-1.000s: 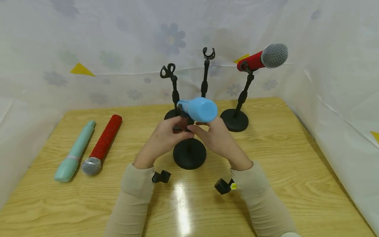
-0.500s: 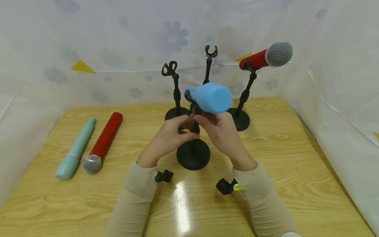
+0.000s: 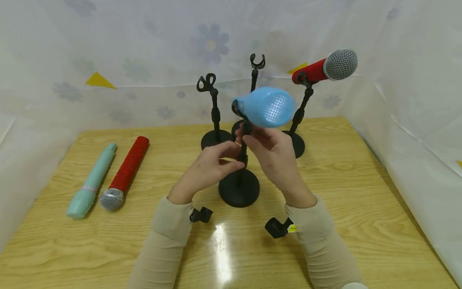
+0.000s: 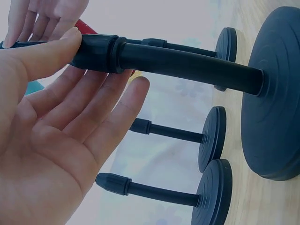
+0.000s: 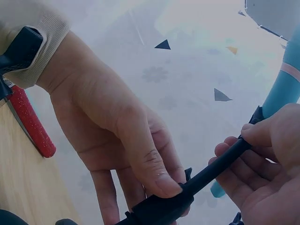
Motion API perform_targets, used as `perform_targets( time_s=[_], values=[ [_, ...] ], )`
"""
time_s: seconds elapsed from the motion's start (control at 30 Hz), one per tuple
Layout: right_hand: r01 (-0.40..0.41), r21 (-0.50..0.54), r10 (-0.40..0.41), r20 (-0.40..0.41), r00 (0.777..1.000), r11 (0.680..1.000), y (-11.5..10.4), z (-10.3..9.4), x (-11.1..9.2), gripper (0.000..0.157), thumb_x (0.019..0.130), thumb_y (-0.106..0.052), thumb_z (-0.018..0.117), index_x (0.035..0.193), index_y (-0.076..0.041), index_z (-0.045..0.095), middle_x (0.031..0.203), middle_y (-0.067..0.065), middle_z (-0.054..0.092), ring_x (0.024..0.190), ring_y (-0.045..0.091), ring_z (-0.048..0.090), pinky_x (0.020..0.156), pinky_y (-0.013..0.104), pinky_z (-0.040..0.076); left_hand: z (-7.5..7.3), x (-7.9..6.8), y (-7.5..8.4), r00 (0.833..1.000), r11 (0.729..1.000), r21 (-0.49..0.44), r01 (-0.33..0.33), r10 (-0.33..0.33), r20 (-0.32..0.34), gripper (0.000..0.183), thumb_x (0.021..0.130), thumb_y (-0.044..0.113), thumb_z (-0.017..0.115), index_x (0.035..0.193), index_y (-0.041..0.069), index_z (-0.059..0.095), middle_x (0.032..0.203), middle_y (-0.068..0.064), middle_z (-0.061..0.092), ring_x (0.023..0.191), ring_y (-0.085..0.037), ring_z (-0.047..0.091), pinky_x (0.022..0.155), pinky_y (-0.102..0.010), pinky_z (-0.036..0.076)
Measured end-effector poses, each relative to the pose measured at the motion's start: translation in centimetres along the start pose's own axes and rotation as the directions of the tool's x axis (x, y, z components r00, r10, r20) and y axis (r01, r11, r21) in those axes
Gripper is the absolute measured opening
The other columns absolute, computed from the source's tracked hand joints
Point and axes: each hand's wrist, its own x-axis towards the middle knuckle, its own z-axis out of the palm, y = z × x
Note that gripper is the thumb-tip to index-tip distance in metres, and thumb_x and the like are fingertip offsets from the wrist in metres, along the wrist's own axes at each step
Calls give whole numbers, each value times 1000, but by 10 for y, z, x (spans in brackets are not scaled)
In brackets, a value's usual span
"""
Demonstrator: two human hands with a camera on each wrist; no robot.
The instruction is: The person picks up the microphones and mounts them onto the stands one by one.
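A blue microphone (image 3: 267, 107) rests in the clip on top of a black microphone stand (image 3: 239, 190), its head tilted toward the right. Low on the pole, my left hand (image 3: 203, 170) grips the thick collar (image 4: 98, 52) between thumb and fingers. My right hand (image 3: 278, 160) pinches the thin upper rod (image 5: 218, 166) just below the clip. In the left wrist view the stand's round base stands on the table, and the left hand's lower fingers spread away from the pole.
Two stands with bare clips (image 3: 206, 83) (image 3: 257, 62) stand behind. A third, at back right, bears a red microphone (image 3: 312, 73) with a silver head. On the table's left lie a mint-green microphone (image 3: 93, 178) and a red glittery microphone (image 3: 130, 164).
The blue microphone has risen and shifted right as the stand's upper rod lengthens. My right hand has moved up with it, while the left stays low at the collar; the base has shifted slightly right.
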Motion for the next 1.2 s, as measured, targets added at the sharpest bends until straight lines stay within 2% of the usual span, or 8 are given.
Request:
perform_targets(
  time_s=[0.13,0.37,0.5,0.63,0.73,0.97,1.07,1.2],
  values=[
    [33,-14,-33,-21,999,999,0,0,0,23,96,2,63,119,5,64,107,17,69,98,14,71,94,28,59,4,2,0,1000,1000,-25,-14,14,0,33,93,25,75,124,18,66,122,3,68,117,-14,65,94,-32,60],
    [39,-19,-40,-27,999,999,-2,0,0,24,96,3,62,120,6,64,107,18,70,98,12,72,94,27,59,9,4,1,996,998,30,-61,63,-63,30,87,22,81,114,14,69,109,-1,65,102,-15,62,86,-28,61],
    [36,-17,-37,-25,999,999,-2,-1,-1,24,96,3,63,120,6,64,108,18,70,99,12,72,95,28,59,6,3,0,996,998,5,-63,63,-62,31,90,20,78,118,14,68,116,0,69,108,-15,67,89,-29,61],
    [36,-26,-36,-25,999,999,-1,-1,-1,25,96,2,64,120,5,64,108,18,71,99,11,72,93,27,59,5,2,0,998,998,-25,-56,55,-24,31,94,19,73,124,14,66,123,0,68,115,-17,66,94,-31,60],
    [35,-31,-36,-25,999,999,-1,-2,-1,25,96,2,64,121,5,65,108,18,71,99,11,72,89,25,60,7,3,1,998,998,-27,-58,58,-5,31,93,20,74,122,14,66,122,-1,65,115,-17,64,93,-32,60],
    [37,-31,-38,-27,999,999,-1,-3,-1,26,96,3,62,122,5,64,110,18,71,100,10,72,90,25,59,13,6,2,993,995,46,-87,90,-75,24,88,21,80,108,15,68,106,-2,61,100,-14,61,85,-29,62],
    [34,-23,-35,-24,999,999,-2,-3,-1,26,97,2,62,122,5,64,110,18,71,101,12,72,93,26,59,11,6,1,994,997,17,-73,75,-84,24,89,18,79,110,15,69,110,0,66,103,-14,65,87,-28,61],
    [23,-19,-23,-21,1000,1000,-1,-2,-1,26,97,1,63,123,4,64,110,17,71,101,12,72,95,28,59,9,3,1,997,999,-17,-51,50,-62,26,93,15,73,118,15,67,118,1,69,111,-14,66,93,-28,59]
  ],
)
